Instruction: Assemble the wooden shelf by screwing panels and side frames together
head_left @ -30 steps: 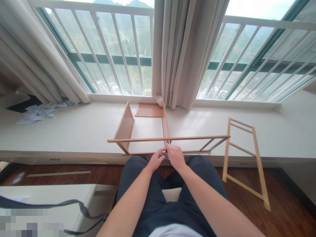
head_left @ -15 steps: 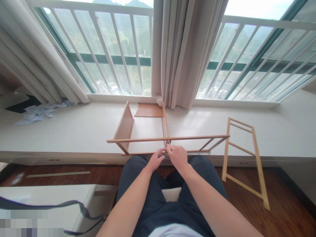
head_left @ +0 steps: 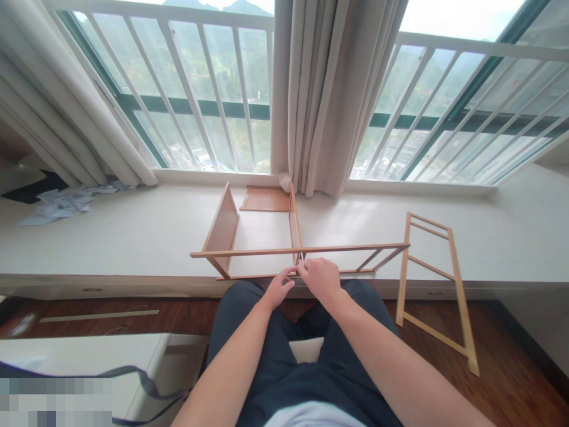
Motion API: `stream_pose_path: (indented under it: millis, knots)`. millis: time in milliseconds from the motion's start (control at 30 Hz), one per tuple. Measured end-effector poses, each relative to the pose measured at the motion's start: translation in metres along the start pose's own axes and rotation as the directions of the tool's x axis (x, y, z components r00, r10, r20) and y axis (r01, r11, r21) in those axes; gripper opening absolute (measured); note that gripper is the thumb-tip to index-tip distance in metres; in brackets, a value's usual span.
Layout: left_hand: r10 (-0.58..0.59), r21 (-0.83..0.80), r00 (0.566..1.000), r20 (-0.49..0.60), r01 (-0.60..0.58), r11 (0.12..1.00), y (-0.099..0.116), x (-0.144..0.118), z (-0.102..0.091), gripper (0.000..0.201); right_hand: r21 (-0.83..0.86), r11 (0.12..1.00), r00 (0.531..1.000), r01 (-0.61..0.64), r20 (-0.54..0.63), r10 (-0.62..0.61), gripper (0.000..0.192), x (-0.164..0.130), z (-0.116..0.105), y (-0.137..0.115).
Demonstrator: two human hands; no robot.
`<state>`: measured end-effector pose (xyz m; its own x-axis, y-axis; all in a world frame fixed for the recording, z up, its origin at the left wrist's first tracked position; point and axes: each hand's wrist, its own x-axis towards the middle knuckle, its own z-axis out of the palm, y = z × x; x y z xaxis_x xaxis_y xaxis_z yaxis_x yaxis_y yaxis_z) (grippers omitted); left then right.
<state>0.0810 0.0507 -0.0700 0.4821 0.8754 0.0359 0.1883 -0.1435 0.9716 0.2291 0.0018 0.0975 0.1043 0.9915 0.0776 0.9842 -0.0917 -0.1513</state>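
A half-built wooden shelf [head_left: 249, 237] lies on its side on the white window ledge [head_left: 111, 237], with two upright panels and a long front rail. My right hand [head_left: 323, 279] pinches a thin metal tool [head_left: 301, 259] that points up into the rail where the middle panel meets it. My left hand [head_left: 279, 287] sits just beside it, fingertips touching the tool's lower end. Both hands hover over my knees at the ledge's front edge.
A loose wooden ladder frame [head_left: 433, 284] leans from the ledge down to the dark wood floor. Crumpled paper [head_left: 66, 200] lies at the far left of the ledge. A curtain [head_left: 324, 95] hangs behind the shelf. A white box with a grey strap [head_left: 115, 373] sits at lower left.
The view has drifted slightly; both hands stay at the rail joint with the tool, shifting only a little.
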Motion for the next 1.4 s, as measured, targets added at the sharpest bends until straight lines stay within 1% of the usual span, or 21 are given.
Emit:
stream_pose_path:
  millis: [233,333,400,467,567,633,667,700,767,933,1067,1133,1200,1267,1333,1400]
  knots:
    - [0.014,0.004,1.0,-0.005,-0.014,1.0,0.001,-0.001,0.001,0.057,0.041,0.999,0.999,0.027,-0.031,-0.026,0.042,0.0,0.005,0.003]
    - [0.005,0.002,1.0,-0.003,-0.005,1.0,0.001,0.0,0.001,0.057,0.123,0.992,0.999,0.01,-0.035,-0.006,0.044,0.0,0.01,0.005]
    - [0.001,0.001,1.0,0.003,-0.001,1.0,0.0,0.0,0.001,0.057,0.225,0.974,1.0,-0.011,-0.025,0.017,0.047,0.001,0.015,0.006]
    - [-0.001,0.0,1.0,0.008,0.001,1.0,0.0,0.0,0.001,0.056,0.376,0.926,1.0,-0.018,-0.007,0.023,0.05,0.002,0.021,0.007]
    - [-0.005,0.004,1.0,0.014,0.005,1.0,-0.001,0.0,0.001,0.056,0.615,0.788,1.0,0.001,0.003,-0.003,0.055,0.003,0.031,0.008]
    - [-0.013,0.011,1.0,0.015,0.013,1.0,-0.001,0.0,0.001,0.056,0.71,0.705,1.0,0.002,0.004,-0.007,0.056,0.003,0.036,0.008]
    - [-0.018,0.015,1.0,0.014,0.017,1.0,-0.001,0.0,0.001,0.056,0.731,0.683,1.0,0.001,0.003,-0.004,0.056,0.003,0.037,0.008]
    - [-0.022,0.017,1.0,0.013,0.022,1.0,-0.002,0.0,0.001,0.056,0.737,0.676,1.0,0.0,-0.002,0.002,0.055,0.003,0.038,0.008]
    - [-0.029,0.017,0.999,0.016,0.029,0.999,-0.002,0.0,0.001,0.055,0.72,0.694,1.0,0.005,-0.021,0.015,0.054,0.001,0.037,0.008]
    - [-0.036,0.021,0.999,0.02,0.035,0.999,-0.005,0.001,0.002,0.056,0.613,0.79,0.999,0.003,-0.033,0.022,0.056,-0.003,0.032,0.008]
    - [-0.047,0.034,0.999,0.023,0.046,0.998,-0.007,0.002,0.003,0.054,0.473,0.878,0.997,0.069,-0.073,-0.039,0.056,-0.008,0.03,0.005]
    - [-0.045,0.04,0.999,0.017,0.044,0.998,-0.008,0.002,0.003,0.052,0.423,0.899,0.993,0.109,-0.081,-0.082,0.052,-0.012,0.031,0.004]
    - [-0.047,0.046,0.999,0.01,0.047,0.998,-0.008,0.002,0.003,0.052,0.431,0.894,0.992,0.122,-0.07,-0.102,0.052,-0.017,0.035,0.006]
    - [-0.06,0.06,0.998,0.003,0.059,0.996,-0.007,0.001,0.003,0.054,0.483,0.867,0.993,0.117,-0.051,-0.106,0.053,-0.023,0.042,0.013]
    - [-0.079,0.085,0.997,-0.012,0.08,0.993,-0.004,-0.002,0.002,0.055,0.548,0.831,0.994,0.1,-0.02,-0.106,0.054,-0.03,0.053,0.026]
    - [-0.1,0.112,0.994,-0.041,0.104,0.988,0.001,-0.005,0.001,0.055,0.604,0.795,0.994,0.059,0.034,-0.099,0.053,-0.039,0.067,0.045]
